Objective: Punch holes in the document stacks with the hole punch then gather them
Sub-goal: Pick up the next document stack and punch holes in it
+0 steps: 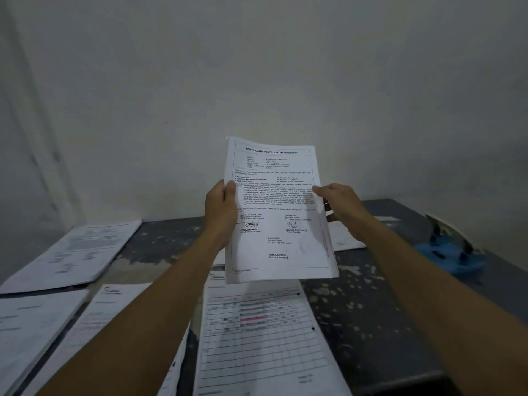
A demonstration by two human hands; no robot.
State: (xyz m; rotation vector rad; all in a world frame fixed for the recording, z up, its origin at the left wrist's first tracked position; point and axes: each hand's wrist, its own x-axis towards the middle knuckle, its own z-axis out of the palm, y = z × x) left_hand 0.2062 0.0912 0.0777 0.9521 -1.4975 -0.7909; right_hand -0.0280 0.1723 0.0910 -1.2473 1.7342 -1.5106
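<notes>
Head view: a thin document stack (278, 212) is held upright above the table (371, 298), the left hand (221, 210) gripping its left edge and the right hand (340, 202) pinching its right edge. The sheets look light, limp and prone to fanning, so the two side edges appear the soundest hold. The blue hole punch (451, 250) sits well apart at right over bare surface, while other paper stacks (71, 250) crowd the left and centre.
</notes>
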